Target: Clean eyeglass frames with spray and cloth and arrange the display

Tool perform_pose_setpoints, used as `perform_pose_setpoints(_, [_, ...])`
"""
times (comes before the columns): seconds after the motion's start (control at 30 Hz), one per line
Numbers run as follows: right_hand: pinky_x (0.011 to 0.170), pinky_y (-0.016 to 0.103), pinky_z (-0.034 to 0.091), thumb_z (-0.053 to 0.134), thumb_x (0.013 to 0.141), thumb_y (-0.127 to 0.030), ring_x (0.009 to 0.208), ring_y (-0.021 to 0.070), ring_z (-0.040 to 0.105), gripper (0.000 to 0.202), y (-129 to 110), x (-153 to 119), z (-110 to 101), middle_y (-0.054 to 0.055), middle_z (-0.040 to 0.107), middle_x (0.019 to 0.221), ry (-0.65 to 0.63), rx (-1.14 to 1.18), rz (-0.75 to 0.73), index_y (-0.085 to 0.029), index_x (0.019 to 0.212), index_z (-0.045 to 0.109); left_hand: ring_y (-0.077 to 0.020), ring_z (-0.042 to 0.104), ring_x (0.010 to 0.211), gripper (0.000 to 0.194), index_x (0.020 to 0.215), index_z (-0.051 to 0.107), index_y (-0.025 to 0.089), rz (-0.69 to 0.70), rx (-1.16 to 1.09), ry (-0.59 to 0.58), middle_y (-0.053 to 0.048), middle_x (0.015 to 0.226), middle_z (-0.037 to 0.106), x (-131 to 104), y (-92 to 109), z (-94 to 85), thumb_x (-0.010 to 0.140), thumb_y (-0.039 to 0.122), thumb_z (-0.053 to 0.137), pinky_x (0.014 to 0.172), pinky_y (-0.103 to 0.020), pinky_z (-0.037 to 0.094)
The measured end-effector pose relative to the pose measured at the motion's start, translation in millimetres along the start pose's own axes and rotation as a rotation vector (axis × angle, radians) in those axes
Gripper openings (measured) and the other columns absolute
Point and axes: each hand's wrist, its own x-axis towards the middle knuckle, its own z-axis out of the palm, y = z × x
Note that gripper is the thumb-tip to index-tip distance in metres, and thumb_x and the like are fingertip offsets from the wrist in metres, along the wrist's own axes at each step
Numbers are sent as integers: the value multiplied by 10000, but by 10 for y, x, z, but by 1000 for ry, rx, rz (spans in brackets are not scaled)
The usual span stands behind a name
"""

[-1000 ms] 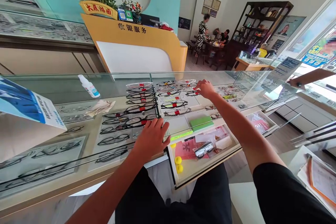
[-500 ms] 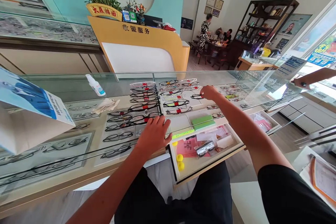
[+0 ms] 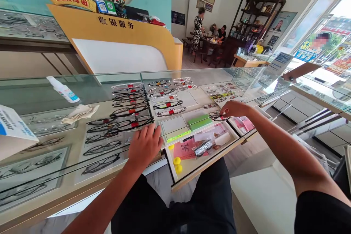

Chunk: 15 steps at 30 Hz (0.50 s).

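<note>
My left hand (image 3: 146, 142) lies open on the glass top near its front edge, fingers stretched out and holding nothing. Pinched in my right hand (image 3: 236, 109) is a pair of eyeglasses (image 3: 217, 117) with a dark frame, partly hidden by the fingers. It hangs just right of a green box (image 3: 199, 121), over the back of the open drawers. Rows of eyeglasses with red tags (image 3: 132, 110) lie in the display case (image 3: 189, 99), left of my right hand. Below my hands, an open drawer (image 3: 203, 175) contains pink cards, bagged glasses and yellow round pieces.
A white spray bottle (image 3: 63, 89) and a folded cloth (image 3: 80, 113) sit on the glass at left, near a white printed stand (image 3: 15, 128). A second open drawer (image 3: 244, 124) holds pink packets. Behind stands a yellow cash desk (image 3: 115, 36). People are in the background.
My right hand has carried the eyeglasses from beside the tagged rows toward me and rightward, near the drawers. My left hand stays on the glass. The view has turned right.
</note>
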Motion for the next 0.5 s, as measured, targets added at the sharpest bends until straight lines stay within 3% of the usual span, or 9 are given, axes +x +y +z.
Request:
perform_pose_setpoints(0.1, [768,287,472,792,971,-290,924,233,799,284,-72,-202,200,55,903,1049,-89,47,-84,-278,1204,954,-380,740,1256,476,1527,657,159,-31,-46,113,-211,1424,789,-192,109,175,1054,190,612,984,-500,488])
perform_pose_setpoints(0.2, [794,297,477,770,971,-268,952,245,804,295,-214,-205,494,74,903,1075,-132,34,-106,-281,1200,955,-393,742,1337,746,1748,457,162,-40,-66,216,-232,1513,766,-341,197,305,1031,187,662,1085,-522,485])
perform_pose_setpoints(0.3, [844,301,513,772,975,-258,1059,267,819,286,-329,-51,788,78,904,1180,-145,-8,-98,-298,1194,952,-392,755,1326,867,1809,370,159,-33,-26,264,-240,1518,769,-399,234,360,1010,186,705,1116,-525,484])
perform_pose_setpoints(0.5, [969,368,604,797,1006,-254,1187,308,806,237,-332,508,1134,128,876,1260,-87,-98,-55,-247,1217,907,-379,776,1273,812,1746,469,202,-40,43,296,-211,1468,797,-432,191,471,974,205,721,1098,-525,492])
